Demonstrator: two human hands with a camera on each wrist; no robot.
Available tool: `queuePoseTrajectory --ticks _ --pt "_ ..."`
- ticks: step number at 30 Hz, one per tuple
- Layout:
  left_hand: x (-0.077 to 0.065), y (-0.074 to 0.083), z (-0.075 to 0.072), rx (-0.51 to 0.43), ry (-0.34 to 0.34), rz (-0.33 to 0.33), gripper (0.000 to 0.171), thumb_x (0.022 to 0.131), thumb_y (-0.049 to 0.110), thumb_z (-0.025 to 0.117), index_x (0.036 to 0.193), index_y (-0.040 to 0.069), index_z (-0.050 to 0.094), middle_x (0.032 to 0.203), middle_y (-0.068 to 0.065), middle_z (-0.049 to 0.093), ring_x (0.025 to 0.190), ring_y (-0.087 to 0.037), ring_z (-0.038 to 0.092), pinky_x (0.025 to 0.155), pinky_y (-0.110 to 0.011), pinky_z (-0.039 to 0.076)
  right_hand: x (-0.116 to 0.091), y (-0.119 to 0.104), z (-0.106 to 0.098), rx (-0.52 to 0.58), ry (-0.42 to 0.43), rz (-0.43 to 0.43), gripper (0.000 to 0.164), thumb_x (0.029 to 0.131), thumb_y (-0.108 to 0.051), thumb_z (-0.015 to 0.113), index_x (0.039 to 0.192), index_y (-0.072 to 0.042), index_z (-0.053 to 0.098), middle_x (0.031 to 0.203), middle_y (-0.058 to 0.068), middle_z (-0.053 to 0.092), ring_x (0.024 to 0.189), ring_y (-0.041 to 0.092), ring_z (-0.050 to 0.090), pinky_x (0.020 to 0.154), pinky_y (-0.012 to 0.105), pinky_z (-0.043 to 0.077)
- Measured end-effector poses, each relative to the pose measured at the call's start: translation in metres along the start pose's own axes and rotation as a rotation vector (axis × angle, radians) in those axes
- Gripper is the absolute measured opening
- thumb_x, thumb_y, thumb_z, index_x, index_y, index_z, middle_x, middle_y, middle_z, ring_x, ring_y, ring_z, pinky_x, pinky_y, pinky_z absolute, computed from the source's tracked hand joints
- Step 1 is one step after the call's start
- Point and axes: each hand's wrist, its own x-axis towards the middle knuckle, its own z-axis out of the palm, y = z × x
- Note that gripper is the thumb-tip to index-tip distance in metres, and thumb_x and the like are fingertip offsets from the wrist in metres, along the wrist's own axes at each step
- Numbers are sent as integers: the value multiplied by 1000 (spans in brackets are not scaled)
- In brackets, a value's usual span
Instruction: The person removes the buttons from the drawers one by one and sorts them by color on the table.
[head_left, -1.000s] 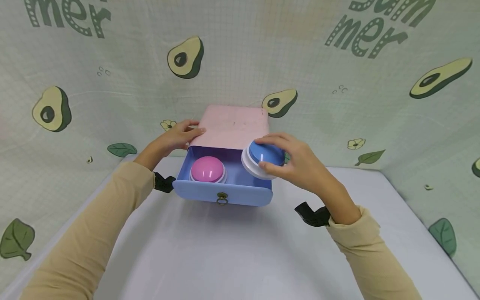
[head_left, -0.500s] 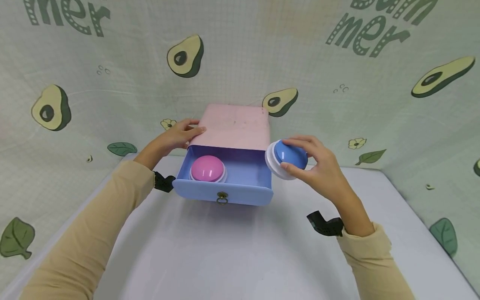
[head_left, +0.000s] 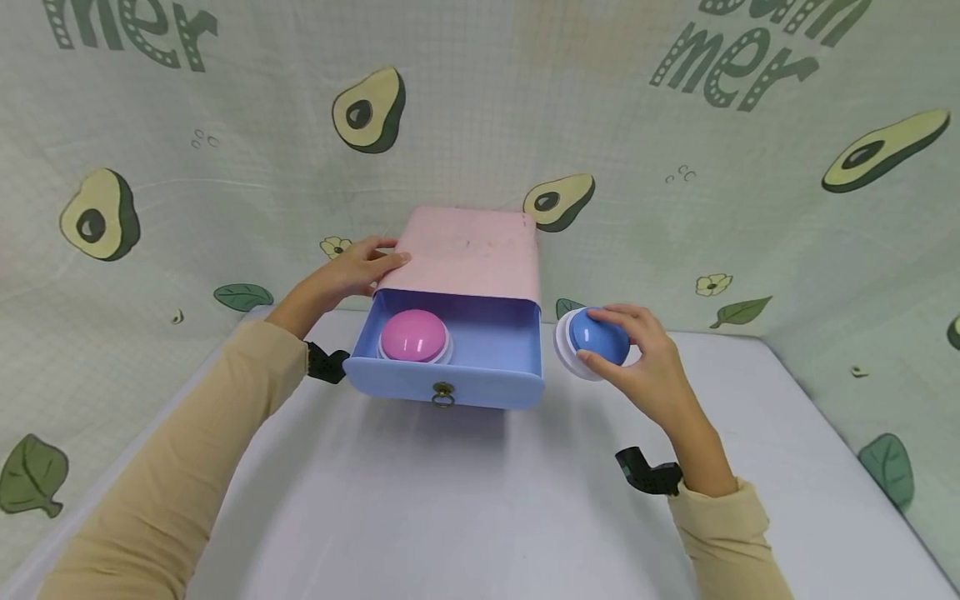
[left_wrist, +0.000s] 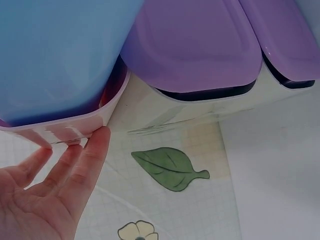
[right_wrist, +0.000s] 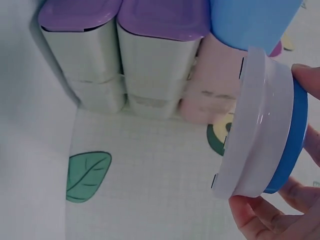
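A pink drawer casing has its blue drawer pulled out, with a brass ring pull on the front. In the drawer's left part sits a pink dome button on a white base. My left hand rests against the casing's left side, the thumb near its top edge. The left wrist view shows straight fingers touching the pink wall. To the right of the drawer, my right hand holds a blue dome button by its rim, tilted. The right wrist view shows its white base side-on.
Purple drawers in white casings stand beneath the pink one, seen in the wrist views. The white table extends in front. Behind hangs a cloth printed with avocados.
My right hand has carried the blue dome button from over the drawer's right side out to the right, then lower. The left hand and the pink button have stayed put.
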Motion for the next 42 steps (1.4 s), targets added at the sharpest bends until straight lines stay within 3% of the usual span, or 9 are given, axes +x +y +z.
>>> queuePoseTrajectory --ticks 11,21,34,42 --pt "0 0 1 -12 0 1 69 95 42 47 148 9 18 142 -21 35 122 -37 44 99 -51 42 -11 25 24 -34 -61 105 51 79 -15 73 125 -6 53 134 20 42 118 44 44 88 61 45" --pt "-2 4 0 4 8 -1 68 95 42 47 148 9 19 144 -21 34 123 -37 43 99 -51 42 -10 50 40 -123 -186 234 53 81 -20 70 125 -3 48 133 26 38 118 48 40 91 65 40" --pt "-3 3 0 -4 8 -14 69 95 42 47 148 9 18 144 -21 34 123 -36 43 99 -51 42 -1 72 59 -156 -321 267 52 81 -20 71 125 -3 49 131 26 38 118 46 39 93 63 39" --pt "-2 3 1 0 5 -4 70 95 43 47 148 9 18 144 -20 34 123 -36 43 98 -50 43 0 79 69 -167 -355 296 47 84 -21 69 122 -1 51 130 25 38 121 46 38 95 62 38"
